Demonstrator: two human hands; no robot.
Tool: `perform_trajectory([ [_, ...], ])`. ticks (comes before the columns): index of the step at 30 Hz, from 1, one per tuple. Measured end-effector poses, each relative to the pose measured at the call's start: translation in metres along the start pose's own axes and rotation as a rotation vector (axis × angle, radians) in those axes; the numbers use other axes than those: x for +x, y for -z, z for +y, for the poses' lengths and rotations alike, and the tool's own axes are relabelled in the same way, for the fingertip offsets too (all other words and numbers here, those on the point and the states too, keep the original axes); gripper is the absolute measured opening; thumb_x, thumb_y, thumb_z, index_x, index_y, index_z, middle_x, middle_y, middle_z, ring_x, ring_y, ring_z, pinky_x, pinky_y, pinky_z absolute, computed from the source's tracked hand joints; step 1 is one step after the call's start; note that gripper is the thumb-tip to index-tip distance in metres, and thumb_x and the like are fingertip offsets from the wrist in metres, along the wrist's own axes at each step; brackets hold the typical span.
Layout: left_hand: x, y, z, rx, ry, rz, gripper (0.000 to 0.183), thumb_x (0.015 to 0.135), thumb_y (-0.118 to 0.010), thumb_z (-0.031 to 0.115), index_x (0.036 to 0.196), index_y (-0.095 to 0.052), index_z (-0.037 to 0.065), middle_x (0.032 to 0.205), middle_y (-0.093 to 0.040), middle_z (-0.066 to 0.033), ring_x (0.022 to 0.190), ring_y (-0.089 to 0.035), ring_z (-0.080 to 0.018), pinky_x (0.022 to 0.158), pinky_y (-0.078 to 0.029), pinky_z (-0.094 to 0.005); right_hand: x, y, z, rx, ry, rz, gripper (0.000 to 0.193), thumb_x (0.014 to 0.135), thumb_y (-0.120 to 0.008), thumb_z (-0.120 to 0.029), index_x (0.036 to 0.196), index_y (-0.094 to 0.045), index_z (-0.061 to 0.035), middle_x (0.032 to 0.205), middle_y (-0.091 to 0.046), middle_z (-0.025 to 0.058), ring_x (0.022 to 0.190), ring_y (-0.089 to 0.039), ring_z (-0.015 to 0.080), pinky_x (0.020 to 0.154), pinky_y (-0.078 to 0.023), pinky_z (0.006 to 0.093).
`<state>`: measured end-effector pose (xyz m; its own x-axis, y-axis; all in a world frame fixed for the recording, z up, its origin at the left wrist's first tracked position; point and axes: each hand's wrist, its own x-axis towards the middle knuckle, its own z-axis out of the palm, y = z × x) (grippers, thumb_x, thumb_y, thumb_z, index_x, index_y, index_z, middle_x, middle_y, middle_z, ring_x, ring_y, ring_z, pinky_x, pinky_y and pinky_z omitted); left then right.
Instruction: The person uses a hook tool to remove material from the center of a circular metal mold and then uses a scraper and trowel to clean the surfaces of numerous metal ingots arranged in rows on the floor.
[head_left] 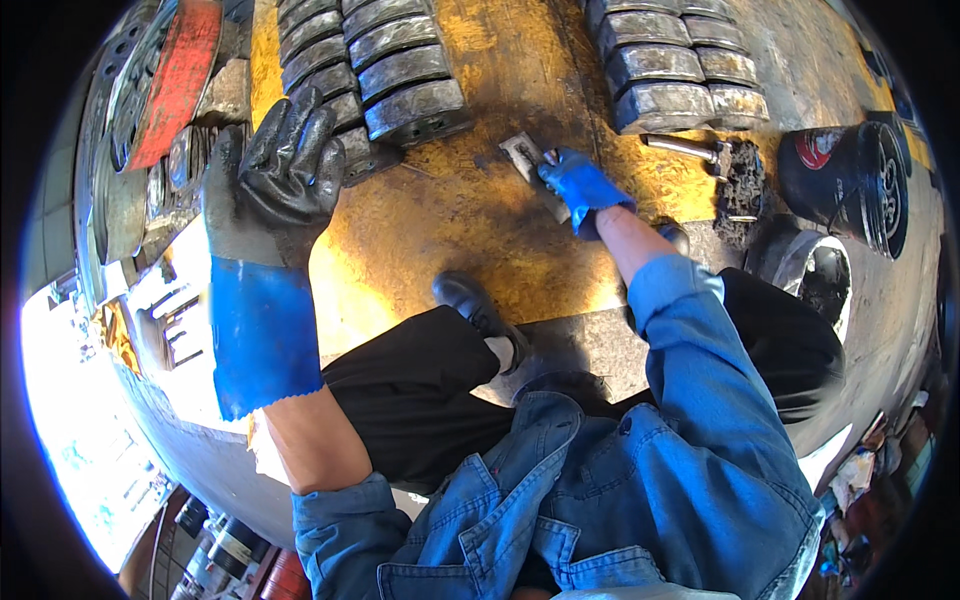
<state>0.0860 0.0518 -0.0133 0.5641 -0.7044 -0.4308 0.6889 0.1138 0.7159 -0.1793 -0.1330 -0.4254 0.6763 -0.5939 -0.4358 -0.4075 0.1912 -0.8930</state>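
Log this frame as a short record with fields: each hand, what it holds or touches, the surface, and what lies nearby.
left hand: gloved in grey and blue, raised, fingers spread, holding nothing
right hand: blue-gloved, gripping a small flat grey metal plate down on the surface
surface: worn yellow-painted metal slab
behind: two stacks of curved grey metal blocks, left and right
right side: metal-handled wire brush, black drum with a red label
person: seated, black shoe on the slab's edge
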Motion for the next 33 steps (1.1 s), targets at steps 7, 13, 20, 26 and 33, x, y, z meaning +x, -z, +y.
perform_trajectory([
  [7,0.083,0.008,-0.099,0.289,0.074,0.157,0.059,0.095,-0.056,0.041,0.136,-0.05,-0.001,0.13,-0.061,-0.0198,0.117,-0.06,-0.0296,0.088,-0.052,-0.0431,-0.15,-0.05,-0.024,-0.321,0.013,0.428,0.024,0.095,-0.058,-0.024,0.106,-0.065,-0.0038,0.09,-0.07,0.0183,0.076,-0.067,0.028,0.063,-0.05,0.0397],
  [13,0.218,0.103,-0.14,1.148,-0.574,0.282,0.066,0.087,-0.063,0.039,0.133,-0.052,-0.007,0.116,-0.066,-0.0238,0.106,-0.064,-0.0393,0.088,-0.054,-0.0433,-0.177,-0.048,0.007,-0.507,-0.368,0.55,0.03,0.091,-0.061,-0.031,0.109,-0.066,-0.0082,0.095,-0.072,0.0182,0.086,-0.07,0.0365,0.071,-0.055,0.0442],
  [20,0.265,0.056,-0.165,1.787,-0.771,0.559,0.072,0.083,-0.061,0.043,0.139,-0.045,0.0,0.131,-0.055,-0.0292,0.118,-0.055,-0.0444,0.099,-0.046,-0.0498,-0.1,0.0,-0.021,-0.67,-0.474,0.489,0.031,0.094,-0.055,-0.033,0.105,-0.067,-0.0064,0.094,-0.069,0.0229,0.09,-0.066,0.043,0.074,-0.053,0.0463],
  [26,0.282,0.057,-0.181,1.738,-0.764,0.652,0.063,0.089,-0.055,0.041,0.136,-0.046,0.0,0.137,-0.049,-0.0302,0.126,-0.049,-0.0433,0.105,-0.041,-0.0489,-0.007,0.043,-0.014,-0.691,-0.271,0.476,0.036,0.091,-0.056,-0.043,0.101,-0.071,-0.012,0.098,-0.07,0.0209,0.094,-0.067,0.0412,0.076,-0.054,0.0459],
  [33,0.281,0.059,-0.173,1.775,-0.757,0.661,0.063,0.092,-0.052,0.039,0.138,-0.044,-0.003,0.136,-0.05,-0.0316,0.128,-0.047,-0.0431,0.108,-0.039,-0.0481,0.076,0.074,-0.027,-0.523,-0.092,0.432,0.041,0.09,-0.056,-0.045,0.093,-0.072,-0.0083,0.093,-0.069,0.0228,0.095,-0.066,0.0417,0.076,-0.054,0.0443],
])
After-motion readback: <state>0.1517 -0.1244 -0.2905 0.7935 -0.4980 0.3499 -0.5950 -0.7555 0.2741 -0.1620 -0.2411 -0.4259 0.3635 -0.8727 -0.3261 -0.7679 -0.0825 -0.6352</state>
